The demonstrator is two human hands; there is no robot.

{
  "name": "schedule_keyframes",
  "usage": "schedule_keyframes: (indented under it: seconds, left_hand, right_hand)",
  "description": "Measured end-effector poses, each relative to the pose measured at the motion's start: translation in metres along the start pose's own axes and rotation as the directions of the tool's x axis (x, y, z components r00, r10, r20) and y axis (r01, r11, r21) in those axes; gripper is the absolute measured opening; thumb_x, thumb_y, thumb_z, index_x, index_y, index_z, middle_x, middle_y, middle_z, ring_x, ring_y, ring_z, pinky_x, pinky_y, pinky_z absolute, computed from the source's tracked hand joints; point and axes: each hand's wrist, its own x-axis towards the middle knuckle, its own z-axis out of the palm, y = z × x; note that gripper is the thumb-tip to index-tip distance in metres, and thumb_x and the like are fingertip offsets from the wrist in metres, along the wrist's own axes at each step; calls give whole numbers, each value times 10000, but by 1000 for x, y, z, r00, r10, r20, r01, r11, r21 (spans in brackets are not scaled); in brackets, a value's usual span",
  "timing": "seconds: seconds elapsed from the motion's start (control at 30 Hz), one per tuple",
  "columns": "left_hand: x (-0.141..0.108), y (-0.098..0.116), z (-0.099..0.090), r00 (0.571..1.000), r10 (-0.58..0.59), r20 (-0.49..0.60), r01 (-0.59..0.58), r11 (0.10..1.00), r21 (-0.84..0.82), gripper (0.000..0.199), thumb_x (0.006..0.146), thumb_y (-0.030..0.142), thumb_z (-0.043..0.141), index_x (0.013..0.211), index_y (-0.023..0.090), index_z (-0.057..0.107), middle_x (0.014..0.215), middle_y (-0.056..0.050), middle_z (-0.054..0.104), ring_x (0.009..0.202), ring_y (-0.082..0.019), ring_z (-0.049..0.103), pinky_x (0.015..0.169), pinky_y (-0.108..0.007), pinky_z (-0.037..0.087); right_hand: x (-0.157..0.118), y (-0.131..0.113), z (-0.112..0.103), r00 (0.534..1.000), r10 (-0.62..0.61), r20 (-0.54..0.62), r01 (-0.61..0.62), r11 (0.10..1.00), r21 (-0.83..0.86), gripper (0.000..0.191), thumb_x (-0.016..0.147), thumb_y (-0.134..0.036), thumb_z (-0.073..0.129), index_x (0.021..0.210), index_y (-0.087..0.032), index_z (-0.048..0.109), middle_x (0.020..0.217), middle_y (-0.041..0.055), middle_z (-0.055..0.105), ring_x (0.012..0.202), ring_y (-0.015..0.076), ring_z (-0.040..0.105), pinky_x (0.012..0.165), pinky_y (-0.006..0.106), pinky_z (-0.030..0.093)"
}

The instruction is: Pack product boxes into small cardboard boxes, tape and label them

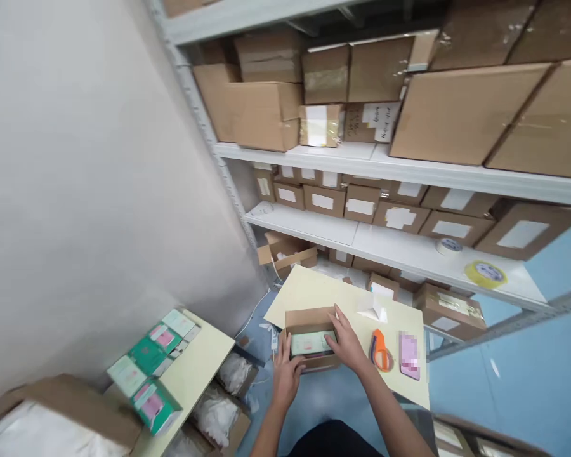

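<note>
A small open cardboard box [311, 318] stands at the near edge of the pale yellow table [345, 294]. Inside it lies a light green packet [309, 343] with a small pink mark. My left hand [287, 371] is at the box's left side, fingers apart, touching the box wall and the packet's left end. My right hand [345, 339] rests at the right side, its thumb on the packet and its fingers spread over the box's right edge. What lies beneath the packet is mostly hidden.
An orange tape dispenser [381, 351], a pink phone [409, 355] and a folded white paper [372, 308] lie on the table's right. Shelves [385, 251] of cartons stand ahead. Green and pink packs [147, 355] cover a side table [209, 346] at left, beside cartons of white items [216, 412].
</note>
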Motion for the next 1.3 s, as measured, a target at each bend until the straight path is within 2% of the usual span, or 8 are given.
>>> schedule_keyframes:
  seconds: [0.1,0.23,0.37,0.53,0.7,0.87,1.0,1.3]
  left_hand:
    - [-34,-18,-20,992,-86,-92,86,996,-10,216,922,154,611,980,251,795,1726,-37,238,1588,-407,168,1122,-628,435]
    - [-96,-48,-55,953,-248,-176,247,969,-25,184,884,150,659,962,246,796,1715,-51,269,1577,-410,208,1146,-623,419]
    - [-178,-82,-90,872,-406,-274,403,913,-69,201,878,122,647,965,224,796,1707,-74,287,1581,-392,207,1172,-620,391]
    - [-283,-118,-121,734,-576,-361,572,810,-129,196,893,152,646,970,233,807,1706,-65,292,1574,-396,213,1171,-617,392]
    - [-360,-149,-146,621,-660,-422,668,728,-155,195,902,171,647,968,249,813,1705,-41,299,1568,-404,225,1166,-611,397]
    - [-409,-181,-170,548,-729,-411,734,654,-183,215,902,169,640,1001,249,813,1701,-52,306,1558,-422,244,1120,-612,436]
    - [-436,-207,-185,527,-764,-371,758,620,-200,212,896,164,634,980,243,811,1695,-60,318,1552,-440,246,1073,-615,466]
    - [-452,-238,-197,513,-812,-280,759,581,-295,225,895,139,624,983,248,799,1717,-24,267,1578,-409,176,1114,-597,420]
  right_hand:
    - [9,-26,27,992,-104,75,104,995,3,624,936,-251,569,1549,-268,451,1713,102,266,1562,289,308,1260,539,321]
    - [15,-82,85,940,-263,219,261,965,38,576,959,-275,551,1530,-254,472,1685,123,326,1552,306,326,1256,593,292]
    - [0,-158,153,830,-415,372,399,908,123,556,973,-299,546,1525,-282,479,1676,104,349,1536,309,356,1241,592,317]
    - [-43,-249,232,666,-565,486,497,823,275,551,972,-292,554,1519,-264,490,1676,113,347,1526,293,374,1223,522,375]
    - [-86,-322,300,546,-622,561,518,777,358,563,958,-287,573,1515,-266,498,1683,103,330,1525,284,373,1232,503,369]
    - [-104,-380,375,496,-624,604,515,771,374,600,932,-306,612,1519,-259,501,1681,107,328,1539,285,350,1229,482,371]
    - [-106,-416,442,475,-562,677,492,807,325,598,915,-318,646,1496,-225,535,1676,141,329,1509,295,407,1206,453,396]
    - [-97,-471,575,361,-222,906,544,839,-12,718,813,-313,776,1477,-164,546,1460,147,624,1357,277,585,1118,352,456]
